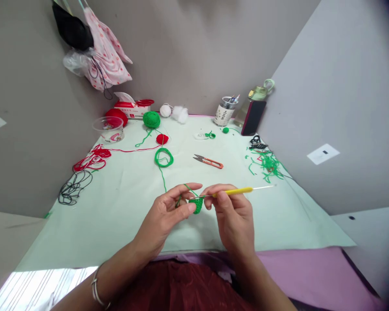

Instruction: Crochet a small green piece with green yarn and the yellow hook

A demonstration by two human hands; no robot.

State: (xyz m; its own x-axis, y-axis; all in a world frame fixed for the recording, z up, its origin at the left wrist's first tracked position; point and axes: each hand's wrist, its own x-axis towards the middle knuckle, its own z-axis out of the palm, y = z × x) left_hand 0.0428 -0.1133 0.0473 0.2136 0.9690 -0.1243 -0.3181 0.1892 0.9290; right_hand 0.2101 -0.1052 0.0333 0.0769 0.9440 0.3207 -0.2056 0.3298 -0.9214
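Between the thumb and fingers of my left hand [165,216] is a small green crocheted piece [197,205]. A strand of green yarn [164,179] runs over the left fingers and back to a loose coil on the table. My right hand [235,216] grips a crochet hook by its yellow handle [236,191], and its thin metal front end meets the top edge of the piece. The hook's tip is partly hidden at the stitches. Both hands are close together above the front part of the table.
Orange-handled thread snips [210,162] lie beyond my hands. A green yarn ball [151,119], clear tub [109,129] and red yarn [90,159] are at the left. Green scraps [270,166], a leaning phone [253,118] and a pen can [225,111] stand right. Walls flank the table.
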